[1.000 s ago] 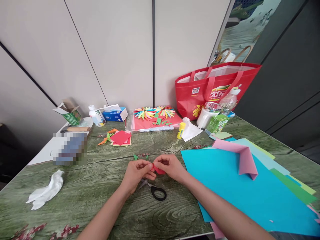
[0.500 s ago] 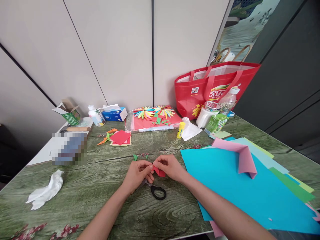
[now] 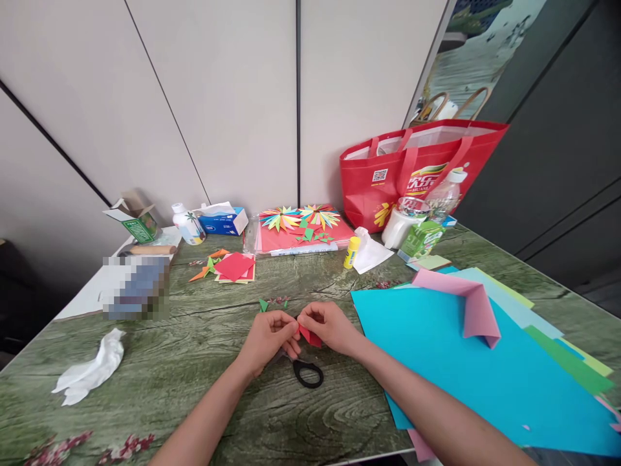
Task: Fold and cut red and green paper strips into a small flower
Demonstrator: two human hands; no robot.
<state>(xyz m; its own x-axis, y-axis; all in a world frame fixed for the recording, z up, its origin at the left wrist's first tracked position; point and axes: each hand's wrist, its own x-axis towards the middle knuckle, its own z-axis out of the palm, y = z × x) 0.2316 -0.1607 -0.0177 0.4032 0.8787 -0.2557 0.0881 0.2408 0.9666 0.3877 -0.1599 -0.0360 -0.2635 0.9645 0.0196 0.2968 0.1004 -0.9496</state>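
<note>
Pinching a small folded red paper piece point(image 3: 311, 337) between both hands, over the table point(image 3: 194, 362).
My left hand point(image 3: 264, 336) is gripping its left end between thumb and forefinger; my right hand point(image 3: 330, 325) is holding its upper edge the same way, both sets of fingertips nearly meeting. The piece is showing just beyond the black-handled scissors point(image 3: 295, 375), its lower right corner hanging free beneath my right fingers. Handling, by judgement: it is looking very light, springy at the creases, easily crumpled or torn; dry paper is probably offering fair grip. Best hold, I am reckoning: fingertips only, along the folded edges, sparing the thin points. Layer count: cannot tell; my fingers are covering it.
</note>
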